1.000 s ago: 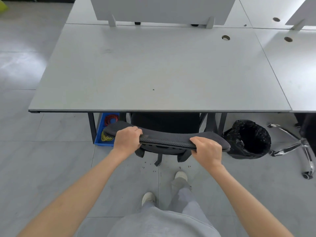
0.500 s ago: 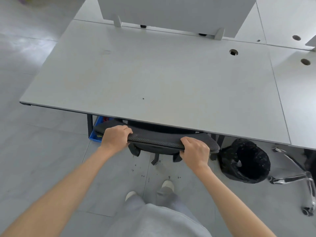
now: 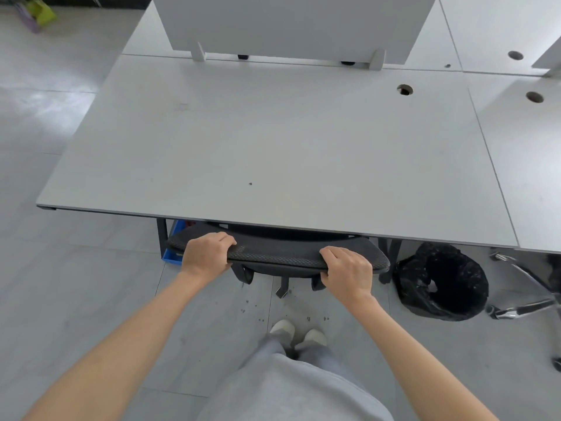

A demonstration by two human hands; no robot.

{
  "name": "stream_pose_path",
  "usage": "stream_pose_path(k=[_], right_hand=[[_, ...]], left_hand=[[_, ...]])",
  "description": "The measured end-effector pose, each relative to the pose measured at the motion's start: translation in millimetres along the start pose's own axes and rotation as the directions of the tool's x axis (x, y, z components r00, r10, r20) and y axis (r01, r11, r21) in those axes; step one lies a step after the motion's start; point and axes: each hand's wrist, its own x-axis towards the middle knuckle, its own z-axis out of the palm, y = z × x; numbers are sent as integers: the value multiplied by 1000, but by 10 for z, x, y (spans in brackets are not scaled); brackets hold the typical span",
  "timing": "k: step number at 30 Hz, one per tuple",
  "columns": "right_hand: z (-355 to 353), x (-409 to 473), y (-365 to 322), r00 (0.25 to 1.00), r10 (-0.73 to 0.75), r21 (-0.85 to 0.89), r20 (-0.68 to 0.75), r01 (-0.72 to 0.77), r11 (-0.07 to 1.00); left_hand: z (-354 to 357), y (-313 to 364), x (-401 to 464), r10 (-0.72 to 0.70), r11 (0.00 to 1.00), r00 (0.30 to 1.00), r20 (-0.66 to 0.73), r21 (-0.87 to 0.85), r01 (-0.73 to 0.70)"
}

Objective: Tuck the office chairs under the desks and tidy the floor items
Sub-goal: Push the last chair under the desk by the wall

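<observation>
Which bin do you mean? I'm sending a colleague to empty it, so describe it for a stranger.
Start at the big grey desk with the black chair pushed under its near edge. On the floor just right of that chair stands the bin. It is round, open-topped and lined with a crumpled glossy black bag, unlike the blue tray left of the chair.

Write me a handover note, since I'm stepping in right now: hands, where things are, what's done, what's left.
Left hand and right hand each grip the top edge of the chair back.
The chair's seat is under the desk; only its back top and some frame below show at the front edge.
Blue bin sits under the desk at left, black trash bin on the floor at right.
A second chair's chrome base stands out at far right.
Done: this chair nearly tucked.
Left: let go, tuck the second chair, tidy floor items.
</observation>
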Motion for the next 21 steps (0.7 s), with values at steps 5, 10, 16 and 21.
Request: stream_pose_path(k=[5, 10, 16, 21], right_hand=[[-91, -10, 31, 998, -60, 80, 30, 58, 995], [-192, -83, 108, 982, -185, 119, 46, 178, 977], [-394, -457, -31, 982, 186, 591, -43, -125, 797], [-412, -1279, -20, 787, 605, 790, 120, -444, 422]], left_hand=[[-11, 15, -32, -2, 998, 999, 35, -63, 5], [-65, 172, -245, 112, 954, 990, -87, -269, -131], [-356, 597, -450, -319, 461, 944, 80, -857, 229], [-117, 1153, -403, -204, 175, 895, 396, -885, 432]])
